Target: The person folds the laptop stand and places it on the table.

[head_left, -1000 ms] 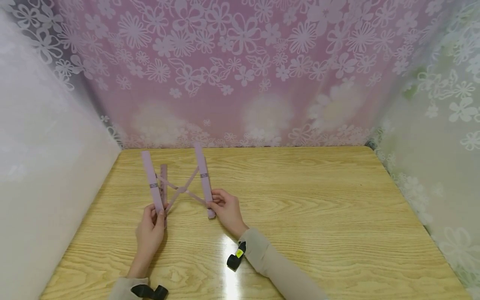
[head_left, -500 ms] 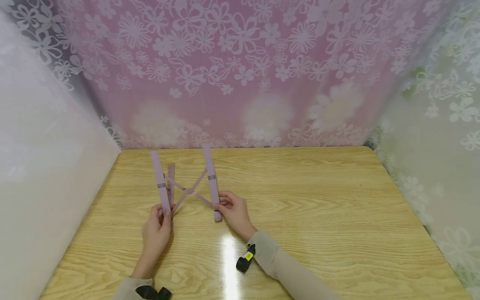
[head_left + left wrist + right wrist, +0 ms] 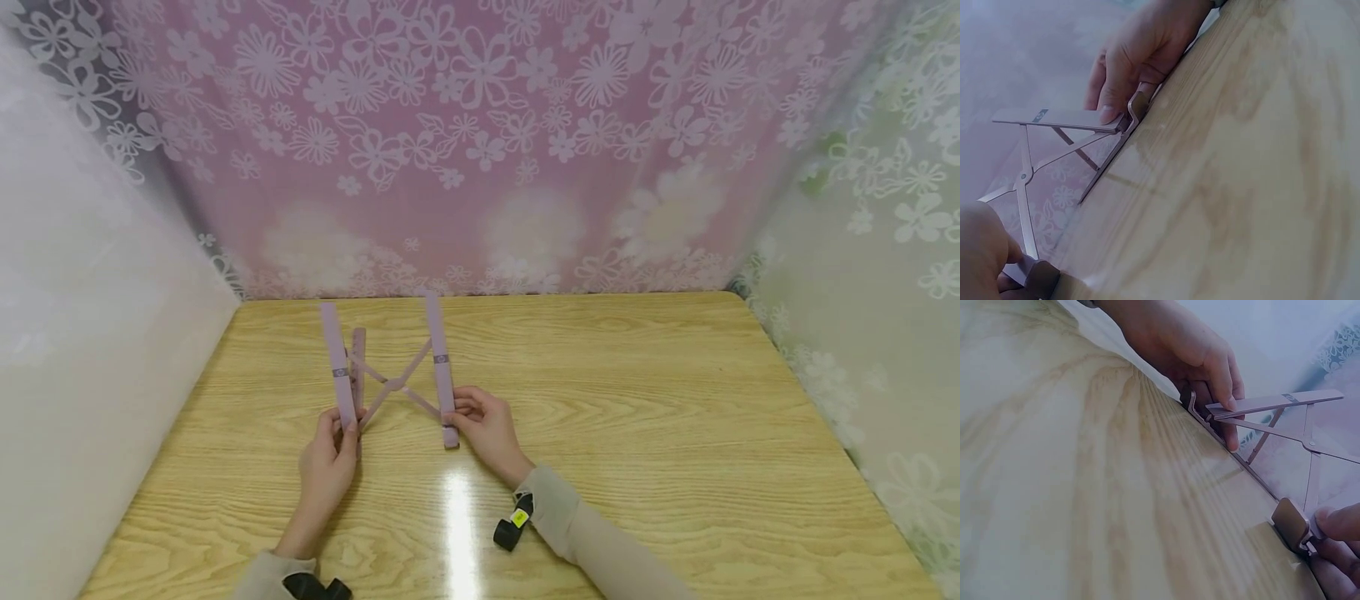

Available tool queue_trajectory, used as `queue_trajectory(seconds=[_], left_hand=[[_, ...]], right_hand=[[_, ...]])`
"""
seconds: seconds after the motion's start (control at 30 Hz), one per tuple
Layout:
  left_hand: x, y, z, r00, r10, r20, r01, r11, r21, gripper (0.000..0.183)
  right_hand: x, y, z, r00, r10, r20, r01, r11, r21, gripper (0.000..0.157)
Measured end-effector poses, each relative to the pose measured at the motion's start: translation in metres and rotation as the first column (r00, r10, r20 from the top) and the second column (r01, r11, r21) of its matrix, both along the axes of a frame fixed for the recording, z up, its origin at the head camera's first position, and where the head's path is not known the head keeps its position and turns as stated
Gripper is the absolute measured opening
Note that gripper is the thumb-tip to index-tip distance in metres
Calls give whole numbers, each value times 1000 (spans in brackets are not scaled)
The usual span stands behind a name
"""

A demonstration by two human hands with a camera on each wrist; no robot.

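A pinkish folding laptop stand (image 3: 393, 384) stands opened out, its two long arms joined by crossed struts. My left hand (image 3: 327, 462) grips the near end of the left arm (image 3: 333, 342), thumb on top and fingers curled beneath. On the near end of the right arm (image 3: 437, 333), my right hand (image 3: 487, 429) pinches between thumb and fingers. Upturned front lips show in the wrist views, such as the right-hand lip (image 3: 1290, 520). The right wrist view shows a thin base bar running low along the table. The palm side of each hand is hidden.
The wooden table (image 3: 637, 417) spreads out to the right of the stand. A pink flowered curtain (image 3: 487, 167) hangs at its back edge, with pale curtains on both sides. Black straps sit at both beige sleeves (image 3: 600, 533).
Both hands have shifted the laptop stand to the right and slightly nearer, keeping their grip. The spread between its arms looks much the same.
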State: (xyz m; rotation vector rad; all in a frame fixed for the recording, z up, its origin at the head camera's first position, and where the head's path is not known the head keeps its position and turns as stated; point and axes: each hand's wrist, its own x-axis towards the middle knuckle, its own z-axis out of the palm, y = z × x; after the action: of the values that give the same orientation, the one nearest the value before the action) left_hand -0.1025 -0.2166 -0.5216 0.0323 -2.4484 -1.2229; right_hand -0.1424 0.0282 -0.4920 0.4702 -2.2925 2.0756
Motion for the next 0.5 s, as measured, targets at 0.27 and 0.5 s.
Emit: queue_trajectory(seconds=[0.27,0.5], left_hand=[[1,11,0,1000,-14,-25,13,1000,-7,23],[2,19,1,999,-42,-15,42,999,6,23]], right_hand=[[3,13,-1,1000,2,16,-2,1000,6,28],[6,24,-1,1000,2,11,-2,1000,1,29]])
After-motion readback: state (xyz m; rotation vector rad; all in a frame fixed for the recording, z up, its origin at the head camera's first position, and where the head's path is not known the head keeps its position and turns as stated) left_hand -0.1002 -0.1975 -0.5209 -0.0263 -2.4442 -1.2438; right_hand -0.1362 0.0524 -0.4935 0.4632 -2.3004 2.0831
